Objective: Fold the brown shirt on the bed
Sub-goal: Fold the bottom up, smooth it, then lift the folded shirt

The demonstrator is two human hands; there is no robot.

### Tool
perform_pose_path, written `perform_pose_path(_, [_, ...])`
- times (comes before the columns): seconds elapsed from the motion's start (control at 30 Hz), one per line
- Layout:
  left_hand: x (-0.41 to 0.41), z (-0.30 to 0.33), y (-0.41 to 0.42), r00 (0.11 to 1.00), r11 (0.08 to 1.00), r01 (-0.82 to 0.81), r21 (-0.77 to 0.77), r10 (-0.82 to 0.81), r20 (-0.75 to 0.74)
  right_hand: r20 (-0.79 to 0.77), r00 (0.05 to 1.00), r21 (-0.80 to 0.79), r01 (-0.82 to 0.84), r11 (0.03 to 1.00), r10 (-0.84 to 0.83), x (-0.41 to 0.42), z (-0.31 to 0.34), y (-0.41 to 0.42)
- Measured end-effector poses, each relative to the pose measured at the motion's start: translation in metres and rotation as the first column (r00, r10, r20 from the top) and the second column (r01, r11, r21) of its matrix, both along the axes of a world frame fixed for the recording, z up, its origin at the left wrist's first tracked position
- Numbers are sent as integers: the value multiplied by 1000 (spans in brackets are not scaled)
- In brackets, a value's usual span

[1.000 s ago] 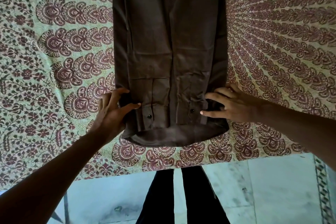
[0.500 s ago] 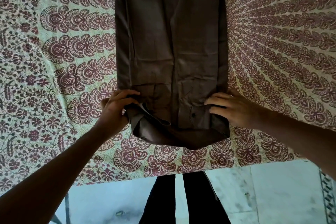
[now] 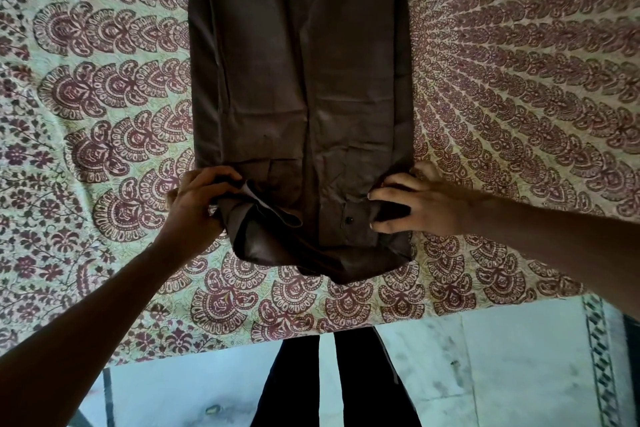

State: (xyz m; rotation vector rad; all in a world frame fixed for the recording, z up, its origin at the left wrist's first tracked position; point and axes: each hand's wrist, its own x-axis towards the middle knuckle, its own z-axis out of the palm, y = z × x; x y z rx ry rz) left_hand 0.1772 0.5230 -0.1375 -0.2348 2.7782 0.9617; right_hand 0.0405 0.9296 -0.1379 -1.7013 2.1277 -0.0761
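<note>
At the near end of the bed (image 3: 104,114), left hand (image 3: 194,204) and right hand (image 3: 415,208) each pinch a near corner of the brown shirt (image 3: 301,80), apparently to fold it away.

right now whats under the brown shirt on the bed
The brown shirt lies on the patterned bedsheet, which shows all around it. The left hand and right hand grip its near corners. Anything else beneath the shirt is covered.
</note>
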Motion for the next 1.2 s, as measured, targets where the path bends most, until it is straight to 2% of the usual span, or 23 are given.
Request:
perform_pose_path(0.03, [-1,0,-2,1000,1000,9,15,-8,-19,-83,996,-69,-34,997,29,1,-12,2])
perform_pose_path(0.07, [-2,0,-4,999,999,13,29,-12,-36,-80,997,-72,-23,997,17,4,-6,-4])
perform_pose_path(0.2, [-11,5,-8,999,993,-28,116,32,-34,-52,993,-276,87,957,-105,4,-8,-14])
perform_pose_path(0.3, [-25,21,-5,994,967,-98,233,86,62,124,952,-229,302,925,-280,4,-10,-19])
perform_pose_path(0.37, [-33,31,0,986,941,-152,301,126,106,282,836,-197,531,824,-471,7,-4,-26])
perform_pose_path(0.43, [-43,32,-2,979,915,-204,348,181,98,438,653,-172,735,656,-617,6,5,-35])
perform_pose_path(0.57, [-74,46,-8,959,852,-269,450,282,38,690,291,-64,936,345,-662,-22,19,-55])
perform_pose_path(0.63, [-93,54,-12,941,782,-306,543,335,48,788,176,-60,976,211,-590,-46,29,-69])
perform_pose_path(0.67, [-104,57,-15,929,736,-327,592,366,58,805,150,-71,985,158,-573,-61,34,-77])
perform_pose_path(0.77, [-139,52,-26,879,648,-416,638,467,99,763,150,-148,987,56,-629,-114,37,-98])
perform_pose_path(0.87, [-172,31,-34,784,596,-597,537,577,231,701,112,-134,991,25,-704,-160,16,-110])
perform_pose_path(0.93, [-187,20,-35,761,623,-645,442,573,304,675,19,-39,999,-10,-738,-179,-3,-114])
perform_pose_path(1.0, [-199,16,-36,762,648,-648,401,565,318,646,-54,29,999,-46,-762,-188,-13,-116])
perform_pose_path(1.1, [-213,20,-33,712,582,-700,414,616,337,732,-131,112,991,-71,-669,-193,-6,-121])
perform_pose_path(1.2, [-219,17,-31,654,528,-754,390,656,376,760,-140,130,990,-64,-635,-196,1,-124])
